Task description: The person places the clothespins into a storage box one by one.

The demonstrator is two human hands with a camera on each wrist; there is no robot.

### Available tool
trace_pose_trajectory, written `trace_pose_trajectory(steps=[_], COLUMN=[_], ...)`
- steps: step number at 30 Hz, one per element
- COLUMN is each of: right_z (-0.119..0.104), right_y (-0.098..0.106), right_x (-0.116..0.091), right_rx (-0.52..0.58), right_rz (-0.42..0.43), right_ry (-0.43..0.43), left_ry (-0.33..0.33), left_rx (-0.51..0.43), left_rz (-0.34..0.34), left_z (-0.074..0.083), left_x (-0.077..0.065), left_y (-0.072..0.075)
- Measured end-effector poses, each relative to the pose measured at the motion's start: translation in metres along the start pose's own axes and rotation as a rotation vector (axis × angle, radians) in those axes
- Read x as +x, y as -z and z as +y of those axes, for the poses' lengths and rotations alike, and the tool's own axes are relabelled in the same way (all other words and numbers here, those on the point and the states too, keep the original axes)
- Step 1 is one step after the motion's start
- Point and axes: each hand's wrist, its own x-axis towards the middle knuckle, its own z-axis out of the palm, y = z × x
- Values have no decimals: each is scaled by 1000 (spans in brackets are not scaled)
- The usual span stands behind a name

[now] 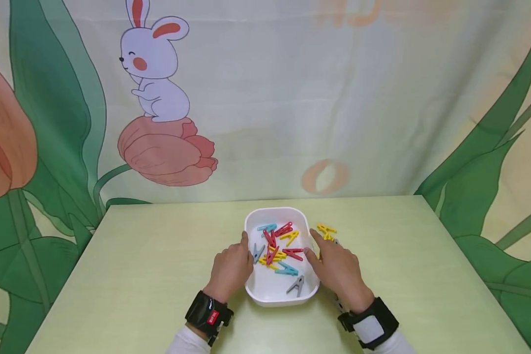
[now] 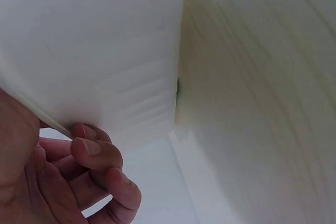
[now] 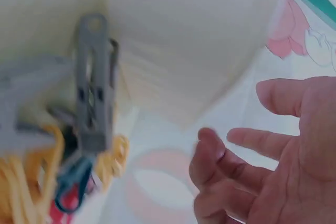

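Note:
A white plastic basin stands on the table with red, yellow, blue and grey clothespins scattered inside. My left hand holds its left rim; in the left wrist view that hand's curled fingers lie under the rim against the outer wall. Across the basin, my right hand is at the right rim, thumb over the edge in the head view. From the right wrist, its fingers look spread and loosely bent, with a gap to the basin wall.
More clothespins, some yellow, lie right of the basin, partly hidden by my right hand. A grey clothespin shows close up in the right wrist view. Behind the pale table hangs a printed curtain.

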Motion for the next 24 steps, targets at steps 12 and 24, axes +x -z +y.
trace_pose_trajectory(steps=[12,24], right_z=[28,62], right_y=[38,27], right_x=[-6,-9], right_rx=[-45,-47], right_rz=[69,-34], right_ry=[122,52], left_ry=[-6,-15], left_rx=[-2,-12], left_rz=[-15,-25], left_z=[2,0], left_x=[1,1], left_y=[-1,-2])
